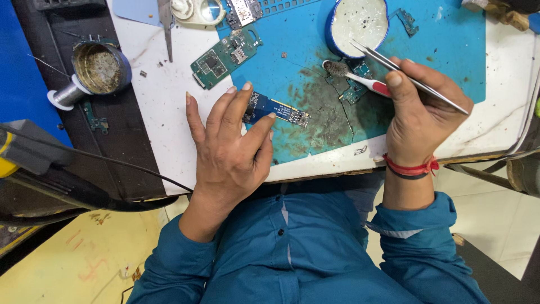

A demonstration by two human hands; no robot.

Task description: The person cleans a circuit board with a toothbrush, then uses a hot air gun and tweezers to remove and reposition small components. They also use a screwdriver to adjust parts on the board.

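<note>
At the near edge of the worktable (169,141), just above the person's blue shirt, the left hand (230,146) lies palm down with its fingers spread apart, the tips of the index and middle fingers pressing on the near end of a small blue circuit board (284,111) to pin it flat on the blue work mat (450,50). The board lies bare and in plain sight on the stained, dark-smudged middle of the mat, so cleaning seems under way rather than finished, as grey residue spreads around it. To the right, the right hand (419,112), wearing a red thread at the wrist, is closed on two tools at once: a small brush (354,76) with a red and white handle, its worn bristles resting on a second greenish board piece (354,90), and metal tweezers (410,77) slanting across the knuckles, tips pointing to the far side. Farther on, a round blue-rimmed dish (360,22) of pale cleaning liquid sits at the far edge, a green phone board (225,56) lies toward the far left, and a tin of brass wool (101,67) stands off the left edge.
</note>
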